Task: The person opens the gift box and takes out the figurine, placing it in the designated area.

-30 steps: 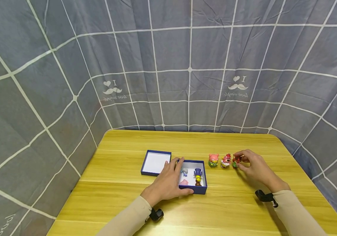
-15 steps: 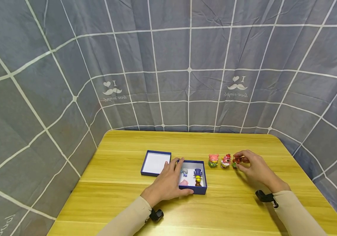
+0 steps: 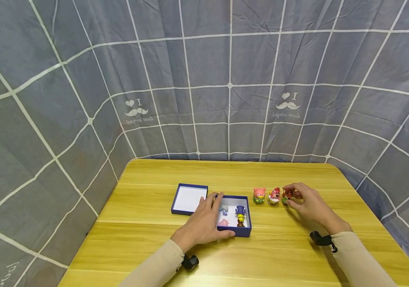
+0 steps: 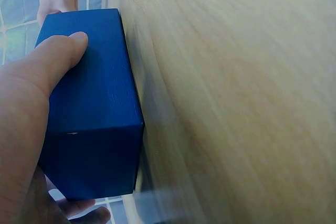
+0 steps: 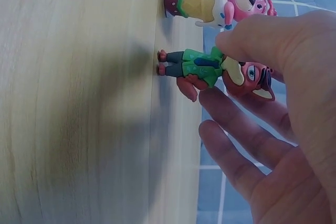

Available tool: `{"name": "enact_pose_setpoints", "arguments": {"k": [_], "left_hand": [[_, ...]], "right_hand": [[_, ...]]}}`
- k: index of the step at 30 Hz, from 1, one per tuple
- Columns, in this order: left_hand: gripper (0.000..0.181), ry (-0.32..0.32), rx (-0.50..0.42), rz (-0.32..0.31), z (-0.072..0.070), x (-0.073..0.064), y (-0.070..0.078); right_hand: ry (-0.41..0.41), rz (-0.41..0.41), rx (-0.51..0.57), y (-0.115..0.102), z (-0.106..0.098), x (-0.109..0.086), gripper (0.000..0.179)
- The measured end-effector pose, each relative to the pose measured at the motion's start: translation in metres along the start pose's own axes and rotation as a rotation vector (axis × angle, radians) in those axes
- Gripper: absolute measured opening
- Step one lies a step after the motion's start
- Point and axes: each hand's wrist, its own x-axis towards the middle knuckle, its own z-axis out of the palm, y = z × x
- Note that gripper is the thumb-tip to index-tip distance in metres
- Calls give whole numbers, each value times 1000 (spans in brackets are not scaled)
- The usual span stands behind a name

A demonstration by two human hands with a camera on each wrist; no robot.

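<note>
My left hand [image 3: 204,224] grips the open blue box [image 3: 241,231], thumb on its near wall and fingers reaching to the far side. In the left wrist view the thumb lies flat on the blue wall [image 4: 100,100]. Inside are a purple, yellow and brown figurine [image 3: 240,211], a pale blue figurine [image 3: 224,209] and a pink one [image 3: 224,222], partly covered by the hand. My right hand [image 3: 313,205] pinches a fox figurine [image 5: 202,66] in a green shirt and dark tie by its upper body. The fox stands upright, feet at the tabletop.
Left of the fox stand a pink bear figurine [image 3: 274,195] on an ice-cream-like base and a pink-headed figurine [image 3: 259,195] in green. A blue-rimmed box lid [image 3: 188,212], white inside, lies left of the box on the wooden table [image 3: 136,231]. A grey checked curtain [image 3: 204,103] surrounds the table.
</note>
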Motion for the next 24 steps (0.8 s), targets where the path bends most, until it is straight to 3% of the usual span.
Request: {"name": "enact_pose_setpoints", "arguments": {"k": [24], "left_hand": [[133,-4,1,-1,1,0,-1]], "right_hand": [[42,-48,-6,-2,3,-5,42]]}}
